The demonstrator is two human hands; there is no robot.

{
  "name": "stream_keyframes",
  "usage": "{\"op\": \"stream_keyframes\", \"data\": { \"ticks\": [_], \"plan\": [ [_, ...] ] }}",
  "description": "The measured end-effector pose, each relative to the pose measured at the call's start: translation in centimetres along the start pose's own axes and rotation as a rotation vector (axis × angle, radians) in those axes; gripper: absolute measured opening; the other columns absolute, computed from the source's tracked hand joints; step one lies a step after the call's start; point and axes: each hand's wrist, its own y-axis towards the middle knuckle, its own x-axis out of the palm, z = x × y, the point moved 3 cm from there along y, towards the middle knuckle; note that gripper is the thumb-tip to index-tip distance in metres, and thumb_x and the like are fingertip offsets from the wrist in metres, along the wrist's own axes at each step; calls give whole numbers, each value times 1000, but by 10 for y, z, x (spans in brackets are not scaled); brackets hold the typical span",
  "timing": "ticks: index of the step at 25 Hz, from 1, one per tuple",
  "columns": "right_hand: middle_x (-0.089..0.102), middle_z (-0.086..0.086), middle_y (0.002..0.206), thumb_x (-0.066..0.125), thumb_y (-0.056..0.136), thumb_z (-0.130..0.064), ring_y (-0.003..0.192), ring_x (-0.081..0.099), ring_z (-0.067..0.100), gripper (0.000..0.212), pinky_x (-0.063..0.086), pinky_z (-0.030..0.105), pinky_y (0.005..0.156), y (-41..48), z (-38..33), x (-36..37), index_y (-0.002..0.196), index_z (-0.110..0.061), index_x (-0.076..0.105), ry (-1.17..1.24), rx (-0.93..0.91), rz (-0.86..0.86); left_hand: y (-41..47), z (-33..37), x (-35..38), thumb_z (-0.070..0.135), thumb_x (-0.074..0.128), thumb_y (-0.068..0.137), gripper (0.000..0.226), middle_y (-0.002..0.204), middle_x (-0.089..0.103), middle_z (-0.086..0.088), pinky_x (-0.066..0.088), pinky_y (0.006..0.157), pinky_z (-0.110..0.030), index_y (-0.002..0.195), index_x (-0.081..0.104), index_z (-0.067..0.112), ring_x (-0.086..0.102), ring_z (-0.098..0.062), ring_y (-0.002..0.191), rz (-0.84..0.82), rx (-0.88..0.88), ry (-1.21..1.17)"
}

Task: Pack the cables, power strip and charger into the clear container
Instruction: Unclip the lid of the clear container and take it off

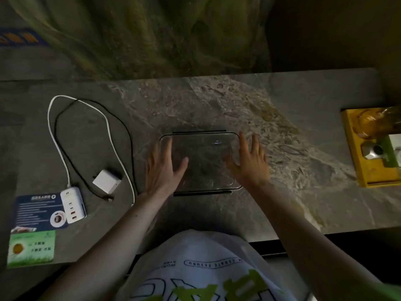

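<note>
The clear container sits in the middle of the marble table, right in front of the person, and nothing can be seen inside it. The left hand lies along its left wall and the right hand along its right wall. On both hands the fingers are straight and spread, with the thumbs reaching in over the opening, and neither hand has hold of anything else. This looks like the opening step: setting the container square before any of the 4 items goes in. All 4 lie well apart from it on the left. The white power strip rests partly on a blue card, and the white charger lies just beside the strip. The white cable and the black cable run in 2 long loose loops. The next move probably calls for the left hand to reach across. The cables will likely need coiling 1st, as their loops look wider than the container. Whether a lid is on cannot be told.
</note>
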Motion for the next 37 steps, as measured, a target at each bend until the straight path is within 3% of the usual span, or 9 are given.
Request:
{"op": "stream_keyframes", "data": {
  "ticks": [5,10,16,20,25,30,37],
  "plan": [
    [22,13,158,40,90,-66,138,35,38,79,43,54,97,11,0,13,151,-31,4,163,122,-58,17,-13,7,53,46,94,74,155,25,-12,29,114,-51,152,15,18,27,-28,142,65,-153,-226],
    [51,12,138,38,93,-58,111,59,38,58,50,52,86,20,-5,18,140,-26,27,264,208,-3,31,-21,15,50,45,96,60,146,43,-10,35,105,-33,144,33,16,44,-26,133,112,-303,-355],
    [56,15,123,30,95,-59,103,59,41,47,49,52,84,31,-3,24,119,-21,44,344,288,47,38,-31,16,49,32,99,44,122,59,-13,42,85,-37,124,48,16,58,-32,110,162,-329,-274],
    [63,10,101,23,94,-63,91,61,34,54,51,46,79,36,5,31,101,-19,53,460,414,89,37,-31,16,45,32,99,39,110,61,-15,37,71,-35,113,49,13,60,-36,98,229,-305,-178],
    [63,3,84,18,88,-74,78,62,24,67,51,40,70,37,5,32,90,-20,56,530,442,93,38,-29,15,47,31,98,42,107,61,-20,34,68,-35,109,49,11,59,-41,94,270,-285,-126],
    [65,11,88,16,85,-77,82,62,29,79,52,43,73,41,5,32,93,-12,60,522,450,70,37,-28,15,53,26,95,50,107,62,-19,36,66,-37,111,49,12,60,-42,92,283,-286,-103],
    [61,4,78,22,85,-77,68,56,24,69,37,33,61,36,5,30,90,-15,54,406,545,157,37,-27,15,52,25,96,48,110,60,-20,39,66,-41,113,47,13,60,-44,93,270,-312,-37]
  ]
}}
